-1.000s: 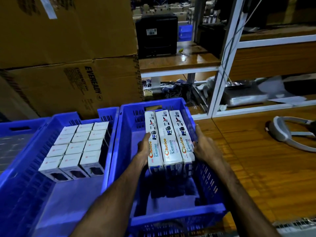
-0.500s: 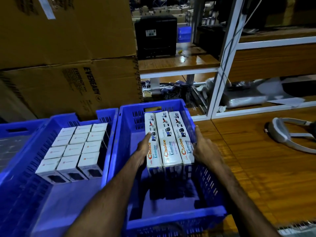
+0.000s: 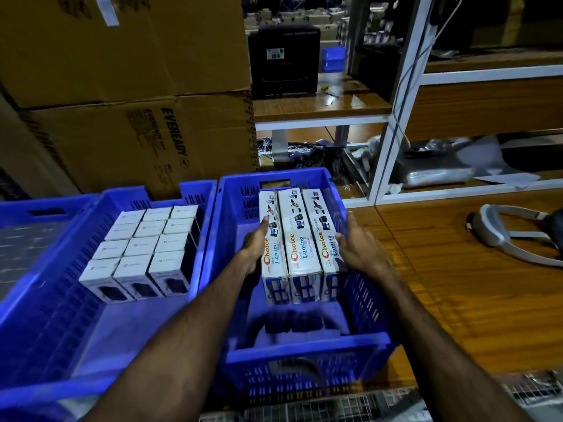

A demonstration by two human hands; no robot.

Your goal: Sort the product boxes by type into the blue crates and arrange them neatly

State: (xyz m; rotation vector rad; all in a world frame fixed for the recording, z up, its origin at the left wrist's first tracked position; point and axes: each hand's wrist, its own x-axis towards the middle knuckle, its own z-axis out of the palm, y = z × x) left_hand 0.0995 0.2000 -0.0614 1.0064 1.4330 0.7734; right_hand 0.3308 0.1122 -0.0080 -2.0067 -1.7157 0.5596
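Observation:
Three long white "Choice Lumino" boxes [image 3: 300, 245] stand side by side on edge in the right blue crate [image 3: 307, 345], against its right wall. My left hand [image 3: 254, 248] presses on the left side of the outer box, thumb at its top edge. My right hand [image 3: 359, 251] presses on the right side of the stack, between the boxes and the crate wall. The fingers of both hands are mostly hidden beside the boxes. The left blue crate [image 3: 128, 194] holds several small white boxes [image 3: 143, 248] in neat rows at its far end.
A third blue crate [image 3: 45, 208] sits at the far left. Large brown cardboard cartons [image 3: 137, 141] are stacked behind the crates. A white headset [image 3: 499, 236] lies on the wooden table [image 3: 457, 300] to the right, and white shelving stands behind it.
Both hands stay pressed on the sides of the three long boxes. The stack has hardly moved; only the view has shifted slightly.

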